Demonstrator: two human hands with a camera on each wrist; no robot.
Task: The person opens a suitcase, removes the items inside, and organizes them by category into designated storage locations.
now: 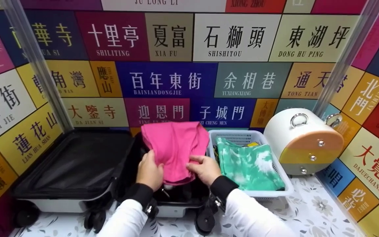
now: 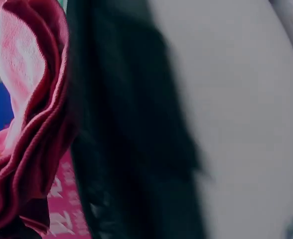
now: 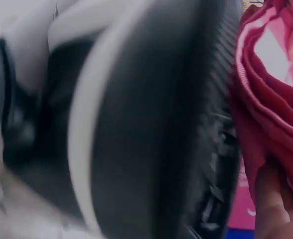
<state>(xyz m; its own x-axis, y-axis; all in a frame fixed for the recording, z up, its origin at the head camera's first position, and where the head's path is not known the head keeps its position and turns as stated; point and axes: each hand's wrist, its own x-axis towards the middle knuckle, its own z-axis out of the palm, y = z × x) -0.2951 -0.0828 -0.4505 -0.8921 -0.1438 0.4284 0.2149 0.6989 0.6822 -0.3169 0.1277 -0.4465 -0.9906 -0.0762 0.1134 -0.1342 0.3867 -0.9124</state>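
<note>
Well, the basket holds green cloth (pink cloth over the suitcase).

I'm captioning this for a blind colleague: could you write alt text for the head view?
Two hands hold a folded bright-pink cloth over the right half of an open, black-lined suitcase. To the right, a pale blue plastic basket holds a folded green-and-white tie-dye cloth, beside a white rounded case with an orange-and-yellow end.
</note>
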